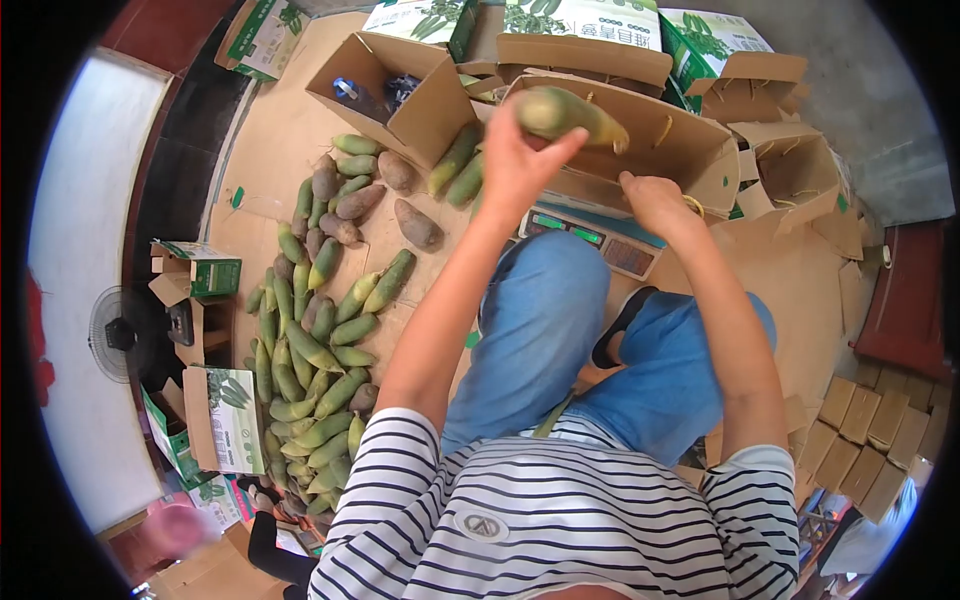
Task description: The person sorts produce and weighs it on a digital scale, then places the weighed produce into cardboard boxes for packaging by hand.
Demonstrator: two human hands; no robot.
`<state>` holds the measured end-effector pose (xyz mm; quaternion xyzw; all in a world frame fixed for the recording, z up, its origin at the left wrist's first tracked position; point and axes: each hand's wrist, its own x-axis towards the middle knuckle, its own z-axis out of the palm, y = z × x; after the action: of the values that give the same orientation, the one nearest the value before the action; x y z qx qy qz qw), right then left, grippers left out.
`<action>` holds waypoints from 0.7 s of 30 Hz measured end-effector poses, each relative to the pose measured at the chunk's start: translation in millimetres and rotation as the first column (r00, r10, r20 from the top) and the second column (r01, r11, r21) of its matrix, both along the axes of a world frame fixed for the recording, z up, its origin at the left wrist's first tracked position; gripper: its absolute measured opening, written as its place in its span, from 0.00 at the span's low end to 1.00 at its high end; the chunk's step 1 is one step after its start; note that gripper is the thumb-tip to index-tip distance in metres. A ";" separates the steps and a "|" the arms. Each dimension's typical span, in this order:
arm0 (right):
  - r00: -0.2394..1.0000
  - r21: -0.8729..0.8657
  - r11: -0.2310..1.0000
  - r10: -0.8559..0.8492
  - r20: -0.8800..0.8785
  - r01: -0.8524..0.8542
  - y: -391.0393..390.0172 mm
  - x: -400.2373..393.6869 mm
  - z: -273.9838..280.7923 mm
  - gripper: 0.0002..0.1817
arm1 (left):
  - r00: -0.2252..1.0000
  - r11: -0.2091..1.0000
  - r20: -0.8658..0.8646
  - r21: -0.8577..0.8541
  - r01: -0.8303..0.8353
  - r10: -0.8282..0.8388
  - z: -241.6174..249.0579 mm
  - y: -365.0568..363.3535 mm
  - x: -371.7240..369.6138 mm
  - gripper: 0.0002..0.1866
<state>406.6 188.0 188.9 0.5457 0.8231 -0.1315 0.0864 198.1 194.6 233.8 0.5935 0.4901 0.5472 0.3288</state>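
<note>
My left hand (525,160) is wrapped round a thick green radish (570,115), lifted over the near side of an open cardboard box (690,145). The radish is slightly blurred. My right hand (655,200) rests at the box's near edge, fingers closed on the cardboard rim. Under the box sits a digital scale (585,240) with lit green displays, partly hidden by the box and my knee. Left of the box, a few green radishes (460,165) lie on the floor beside another open carton (410,100).
A large pile of green radishes (320,350) and some brown-skinned roots (418,224) covers the left floor. Printed cartons (580,25) line the back, with an open box (790,175) at right. A fan (120,333) stands far left; stacked small boxes (870,430) stand right.
</note>
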 end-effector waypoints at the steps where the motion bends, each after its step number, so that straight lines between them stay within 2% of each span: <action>1: 1.000 0.004 1.000 0.002 -0.007 -0.002 0.5 0.3 -0.1 0.10 | 0.994 0.997 -0.093 -0.056 0.060 -0.065 -7.2 1.9 2.1 0.25; 2: 1.000 0.007 1.000 0.001 -0.014 -0.001 0.5 0.9 -0.7 0.10 | 0.974 0.986 -0.182 -0.119 0.117 -0.137 -14.0 3.1 2.5 0.23; 3: 1.000 0.007 1.000 -0.003 -0.022 0.003 -0.1 -0.1 1.0 0.10 | 0.970 0.982 -0.169 -0.104 0.160 -0.176 -14.5 -0.7 1.4 0.20; 6: 1.000 -0.079 0.997 -0.014 0.025 0.016 0.1 -2.4 10.0 0.10 | 0.964 0.988 -0.218 -0.024 0.153 -0.155 -22.0 -23.8 -19.1 0.16; 8: 0.998 -0.065 0.997 0.041 0.045 -0.038 -2.0 -2.8 4.6 0.10 | 0.966 0.987 -0.218 -0.102 0.123 -0.142 -48.8 -47.7 -49.9 0.15; 10: 0.998 -0.046 0.998 0.039 0.044 -0.037 -2.8 0.0 3.0 0.09 | 0.925 0.967 -0.367 -0.253 -0.001 -0.095 -88.8 -82.5 -89.9 0.14; 12: 1.000 -0.021 1.000 -0.003 0.022 0.004 0.5 1.1 4.8 0.09 | 0.807 0.936 -0.575 -0.341 -0.085 -0.136 -123.3 -133.2 -129.8 0.15; 14: 1.000 0.016 1.000 0.012 0.010 -0.012 6.9 5.2 -3.0 0.08 | 0.792 0.807 -0.560 -0.569 -0.156 -0.242 -162.6 -192.7 -163.2 0.18; 16: 0.999 0.014 0.999 0.035 0.024 -0.036 7.4 1.2 -4.3 0.07 | 0.698 0.701 -0.593 -0.690 -0.182 -0.402 -181.4 -248.9 -183.1 0.18; 18: 0.993 0.021 0.996 0.083 0.085 -0.085 8.1 1.1 -5.9 0.07 | 0.575 0.596 -0.599 -0.771 -0.226 -0.557 -194.0 -287.4 -191.4 0.19; 19: 0.995 -0.046 0.998 0.047 0.093 -0.043 8.3 -3.8 1.0 0.09 | 0.499 0.546 -0.591 -0.799 -0.252 -0.634 -197.8 -300.7 -191.2 0.19; 20: 0.994 -0.009 0.997 0.072 0.086 -0.072 6.7 -5.3 4.1 0.10 | 0.421 0.494 -0.566 -0.824 -0.276 -0.708 -203.2 -314.1 -191.6 0.19; 21: 0.994 0.009 0.998 0.069 0.080 -0.070 7.0 -3.5 1.3 0.10 | 0.457 0.455 -0.536 -0.844 -0.283 -0.710 -220.4 -326.0 -194.7 0.20</action>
<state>403.1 195.0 190.2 0.5222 0.8381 -0.1015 0.1204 3.4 -131.3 13.4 0.5950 0.6846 -0.2116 0.3641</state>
